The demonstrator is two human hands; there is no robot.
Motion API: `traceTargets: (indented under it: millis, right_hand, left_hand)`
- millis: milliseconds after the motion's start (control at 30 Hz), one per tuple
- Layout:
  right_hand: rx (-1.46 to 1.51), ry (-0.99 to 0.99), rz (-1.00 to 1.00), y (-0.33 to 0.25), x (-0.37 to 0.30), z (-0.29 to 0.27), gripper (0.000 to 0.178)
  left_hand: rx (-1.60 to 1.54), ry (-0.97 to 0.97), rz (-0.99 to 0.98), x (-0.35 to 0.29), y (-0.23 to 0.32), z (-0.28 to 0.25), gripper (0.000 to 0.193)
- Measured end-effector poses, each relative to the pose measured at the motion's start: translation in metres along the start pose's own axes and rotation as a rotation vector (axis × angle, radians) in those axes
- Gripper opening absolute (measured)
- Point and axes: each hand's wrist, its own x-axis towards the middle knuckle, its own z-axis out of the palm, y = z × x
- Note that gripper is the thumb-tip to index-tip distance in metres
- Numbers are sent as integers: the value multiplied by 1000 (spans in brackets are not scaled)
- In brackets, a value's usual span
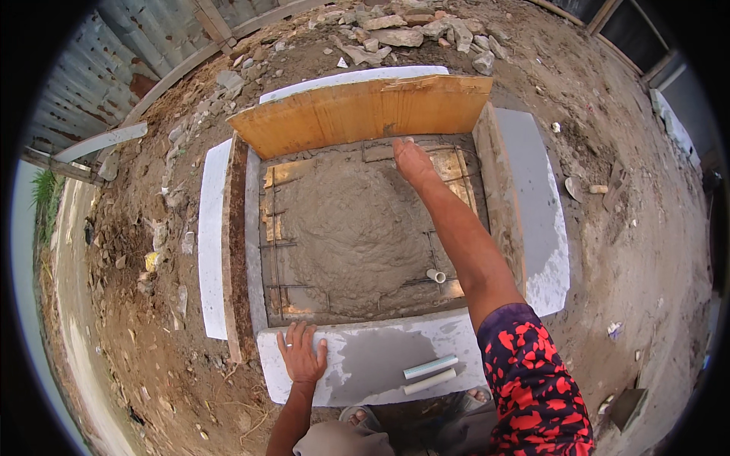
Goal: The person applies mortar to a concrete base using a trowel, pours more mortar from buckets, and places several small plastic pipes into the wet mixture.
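Resting spread on a white, grey-patched slab [365, 357], lower centre, is the left hand [303, 355]; the right hand [413, 160], grip unclear, is near the brown wooden board [357, 114], upper centre, beyond mounded grey concrete [353, 224] mid-frame.

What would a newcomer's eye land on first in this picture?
First, the mound of grey mix in the middle, inside the wooden frame. Next, the orange board along the far side, with the right hand close to it. Last, the red-patterned sleeve at lower right and the left hand resting on the pale slab at the near edge.
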Motion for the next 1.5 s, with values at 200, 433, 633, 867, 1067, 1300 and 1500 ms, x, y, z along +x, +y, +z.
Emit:
traceTargets:
  millis: [200, 433, 633, 867, 1067, 1300, 1500]
  right_hand:
    - [102, 72, 9, 22, 8, 5, 12]
    - [11, 32, -194, 34, 12, 17, 12]
    - [-70, -49, -260, 11, 14, 11, 16]
    - [-103, -43, -275, -9, 12, 22, 16]
    - [-127, -111, -224, -13, 5, 15, 26]
    - [-19, -59, -220, -23, 2, 9, 37]
    - [-162, -107, -338, -18, 13, 26, 15]
  left_hand:
    - [-9, 9, 30, 8, -2, -1, 37]
    - [17, -8, 36, 11, -32, 4, 39]
    - [0, -1, 29, 4, -47, 4, 39]
    - [-3, 11, 22, -2, -64, 6, 39]
    - [-29, 12, 20, -6, -74, 6, 39]
    - [-29, 23, 28, -9, -84, 6, 39]
    - [-41, 28, 23, -11, -81, 8, 40]
